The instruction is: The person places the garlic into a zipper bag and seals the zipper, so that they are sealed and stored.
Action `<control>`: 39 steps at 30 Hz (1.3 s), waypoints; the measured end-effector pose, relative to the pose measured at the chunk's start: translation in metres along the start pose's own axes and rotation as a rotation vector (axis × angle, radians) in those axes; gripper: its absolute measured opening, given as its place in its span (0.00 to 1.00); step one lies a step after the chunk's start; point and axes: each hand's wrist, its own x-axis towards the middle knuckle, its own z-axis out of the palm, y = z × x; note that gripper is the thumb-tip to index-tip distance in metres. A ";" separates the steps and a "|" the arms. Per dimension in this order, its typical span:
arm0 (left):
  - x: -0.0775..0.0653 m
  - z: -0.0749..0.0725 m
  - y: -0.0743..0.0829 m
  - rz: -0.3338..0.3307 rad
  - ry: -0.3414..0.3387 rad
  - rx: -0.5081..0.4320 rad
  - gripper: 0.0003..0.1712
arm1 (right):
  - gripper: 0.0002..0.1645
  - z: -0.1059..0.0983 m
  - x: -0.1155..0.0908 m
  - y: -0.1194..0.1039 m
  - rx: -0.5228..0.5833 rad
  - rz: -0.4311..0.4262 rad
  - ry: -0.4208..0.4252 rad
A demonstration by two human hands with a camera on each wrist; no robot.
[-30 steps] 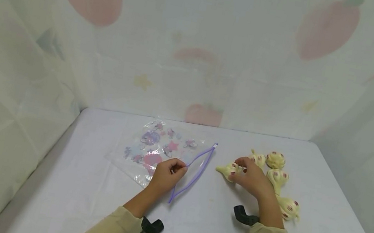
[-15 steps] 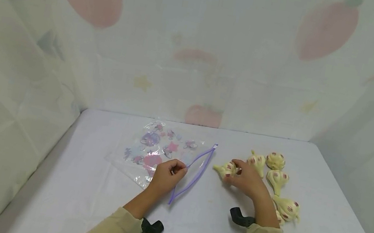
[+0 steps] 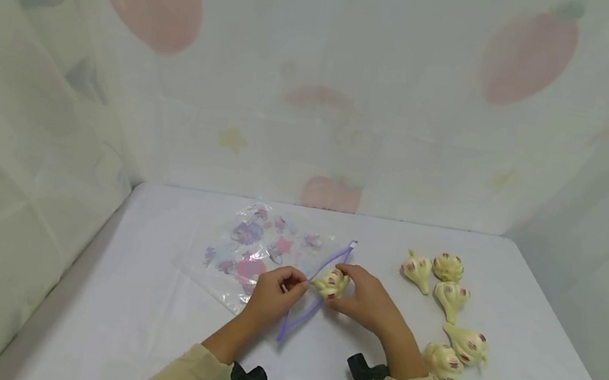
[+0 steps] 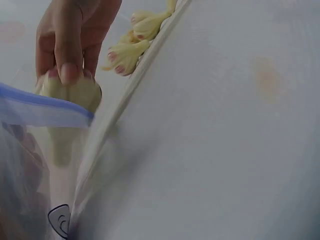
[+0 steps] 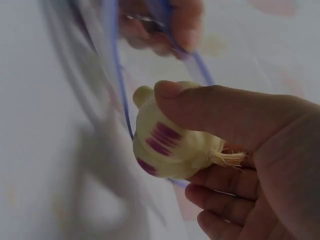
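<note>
Our left hand (image 3: 276,296) pinches a clear plastic bag (image 3: 247,233), right hand (image 3: 374,306) a cream garlic bulb (image 3: 332,284) at its mouth; five bulbs (image 3: 450,296) remain toward counter's (image 3: 533,356) right edge.

The clear, printed plastic bag (image 3: 267,248) is glossy and crinkled, its purple plastic zip strip (image 4: 45,104) smooth — the rounded, pale-yellow, purple-streaked garlic bulb (image 5: 181,154) smooth with a faint sheen, its straw-coloured root tuft (image 5: 228,158) rough and fibrous — and the beige cloth sleeves (image 3: 182,379) matt.
</note>
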 end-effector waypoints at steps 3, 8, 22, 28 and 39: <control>-0.001 0.003 0.000 0.037 -0.020 0.014 0.02 | 0.41 0.013 0.002 -0.004 -0.008 -0.002 -0.016; -0.002 0.005 0.003 0.110 -0.015 0.015 0.03 | 0.38 0.026 0.005 -0.005 -0.020 0.003 0.013; -0.004 0.006 0.005 0.093 -0.040 0.070 0.01 | 0.20 0.035 0.028 -0.012 -0.219 0.138 0.228; -0.005 0.004 0.012 0.109 -0.028 0.267 0.05 | 0.26 0.032 0.038 -0.018 -0.246 0.243 0.200; -0.006 0.005 0.003 0.182 -0.001 0.153 0.07 | 0.40 0.046 0.040 -0.019 -0.173 0.206 0.133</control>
